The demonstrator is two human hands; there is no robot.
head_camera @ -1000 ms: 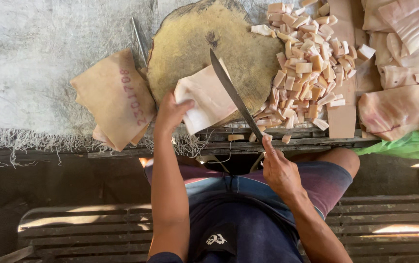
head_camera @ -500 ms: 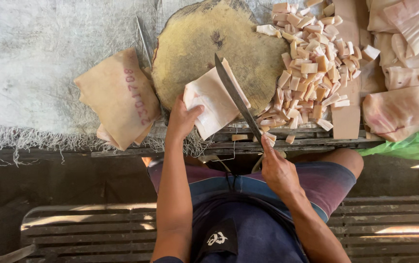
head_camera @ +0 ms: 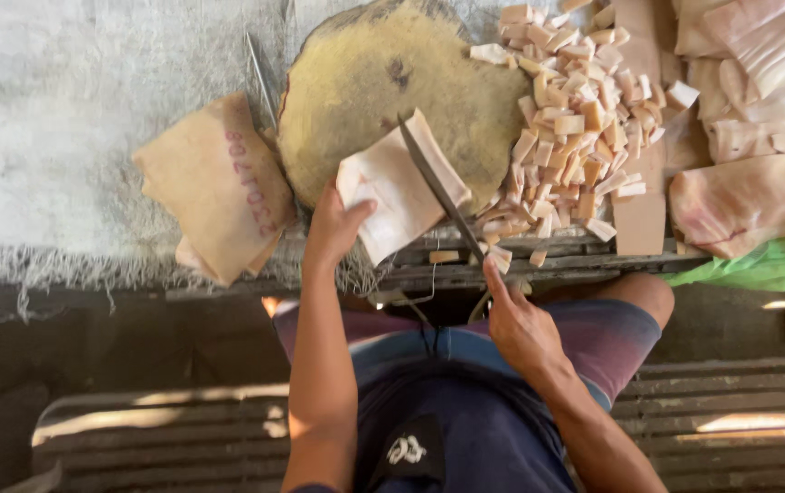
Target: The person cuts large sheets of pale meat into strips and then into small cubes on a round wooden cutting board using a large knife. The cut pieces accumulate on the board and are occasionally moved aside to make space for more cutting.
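My left hand (head_camera: 333, 226) grips the near edge of a pale flat slab (head_camera: 397, 187) lying on a round yellowish chopping block (head_camera: 356, 82). My right hand (head_camera: 520, 319) holds the handle of a long dark knife (head_camera: 438, 187), index finger stretched along it. The blade lies across the right side of the slab, its tip pointing away from me. A heap of several small cut pale pieces (head_camera: 575, 119) is piled to the right of the block.
Two stacked tan slabs with a red stamp (head_camera: 219, 187) lie left of the block on a grey fringed cloth (head_camera: 63, 100). Large pale pink slabs (head_camera: 748, 201) sit far right over green plastic (head_camera: 767, 265). A wooden board (head_camera: 639, 219) stands among the pieces. Slatted bench below.
My left hand has pulled the slab slightly towards me and turned it. The knife has settled lower onto the slab, with my right hand staying by the table edge.
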